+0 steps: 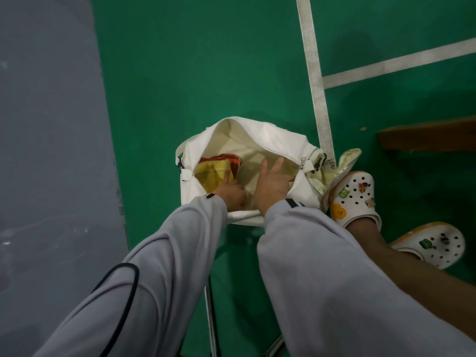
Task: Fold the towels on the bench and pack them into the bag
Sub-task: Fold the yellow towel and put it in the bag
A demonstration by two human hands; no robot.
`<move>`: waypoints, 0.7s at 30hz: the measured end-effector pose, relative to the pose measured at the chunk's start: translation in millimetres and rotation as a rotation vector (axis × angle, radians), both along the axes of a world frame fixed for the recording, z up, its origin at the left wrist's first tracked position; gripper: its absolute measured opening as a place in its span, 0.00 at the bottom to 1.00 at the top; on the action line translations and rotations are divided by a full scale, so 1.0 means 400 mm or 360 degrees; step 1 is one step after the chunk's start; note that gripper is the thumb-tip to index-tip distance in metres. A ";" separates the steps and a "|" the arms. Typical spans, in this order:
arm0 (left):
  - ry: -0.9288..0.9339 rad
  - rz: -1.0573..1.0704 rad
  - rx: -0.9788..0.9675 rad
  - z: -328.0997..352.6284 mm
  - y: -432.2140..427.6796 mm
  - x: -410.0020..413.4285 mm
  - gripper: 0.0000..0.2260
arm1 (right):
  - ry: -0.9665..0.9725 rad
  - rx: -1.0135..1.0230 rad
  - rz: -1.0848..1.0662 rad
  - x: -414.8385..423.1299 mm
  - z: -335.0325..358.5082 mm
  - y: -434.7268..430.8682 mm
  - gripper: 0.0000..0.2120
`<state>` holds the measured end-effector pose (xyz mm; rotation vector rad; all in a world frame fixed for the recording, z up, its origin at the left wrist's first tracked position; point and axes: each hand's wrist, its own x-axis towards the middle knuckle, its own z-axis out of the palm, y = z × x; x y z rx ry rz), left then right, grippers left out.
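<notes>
Sitting on the green floor [206, 73], the white bag [257, 134] has its main zip [279, 153] undone and its mouth gaping upward. A white clog [353, 197] with charms touches the bag's right end, just beside an unzipped side pocket [347, 161] with pale lining. A second clog [435, 246] stands nearer the person and further right. The brown wooden worktop [425, 137] juts in from the right edge, apart from the bag. A white court line [313, 73] runs down to the bag's right end, and a grey strip of floor [51, 124] lies off to the left. Thin metal legs [210, 318] show between the grey sleeves, and a black cable [126, 287] loops over the left sleeve.

Green floor lies bare beyond the bag and to its left. Inside, the right half of the cream lining is unfilled.

A yellow towel [211, 173] lies in the bag's left end with an orange-red towel [221, 158] just behind it. The left hand [231, 197] lays its straight index finger on the yellow towel; its other fingers fold under, and I cannot tell whether they grip anything. The right hand [273, 186] reaches into the mouth with fingers spread wide, holding nothing.
</notes>
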<state>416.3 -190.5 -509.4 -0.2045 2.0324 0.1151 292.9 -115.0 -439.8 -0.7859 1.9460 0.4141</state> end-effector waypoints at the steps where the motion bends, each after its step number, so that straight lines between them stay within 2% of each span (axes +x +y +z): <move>1: 0.0143 0.0124 0.0091 0.025 -0.004 -0.015 0.18 | 0.0000 0.0003 -0.0031 -0.001 0.001 -0.003 0.51; 4: 0.0343 0.0515 0.0289 0.098 -0.016 -0.068 0.11 | -0.0008 -0.0020 -0.0064 -0.008 0.011 -0.004 0.49; 6: 0.0244 0.0589 0.0249 0.131 -0.017 -0.081 0.10 | -0.0009 -0.0052 -0.0066 -0.010 0.021 0.001 0.48; 8: 0.0056 0.0582 0.0033 0.149 -0.020 -0.073 0.13 | -0.0006 -0.0102 -0.0050 -0.006 0.026 0.007 0.48; 10: -0.0282 0.0676 -0.0188 0.161 -0.028 -0.047 0.15 | -0.0017 -0.0146 -0.0006 0.001 0.026 0.014 0.47; 12: -0.0679 0.0975 -0.0210 0.169 -0.040 -0.003 0.19 | -0.0017 -0.0173 0.0042 0.011 0.029 0.022 0.45; 13: -0.0776 0.0993 -0.0148 0.161 -0.050 0.020 0.26 | -0.0014 -0.0188 0.0062 0.017 0.028 0.024 0.44; 14: -0.0783 0.0940 -0.0089 0.130 -0.061 0.047 0.33 | -0.0016 -0.0197 0.0081 0.022 0.033 0.025 0.44; 16: -0.0498 0.0965 -0.0195 0.083 -0.067 0.078 0.40 | -0.0030 -0.0203 0.0108 0.032 0.038 0.026 0.45; 17: -0.0347 0.0909 -0.0277 0.097 -0.060 0.078 0.39 | -0.0047 -0.0203 0.0111 0.035 0.037 0.028 0.45; 19: -0.0181 0.0738 -0.0253 0.155 -0.042 0.062 0.33 | -0.0068 -0.0200 0.0114 0.036 0.037 0.035 0.45; 21: -0.0162 0.0660 -0.0181 0.179 -0.036 0.048 0.29 | -0.0019 -0.0201 0.0146 0.030 0.037 0.042 0.45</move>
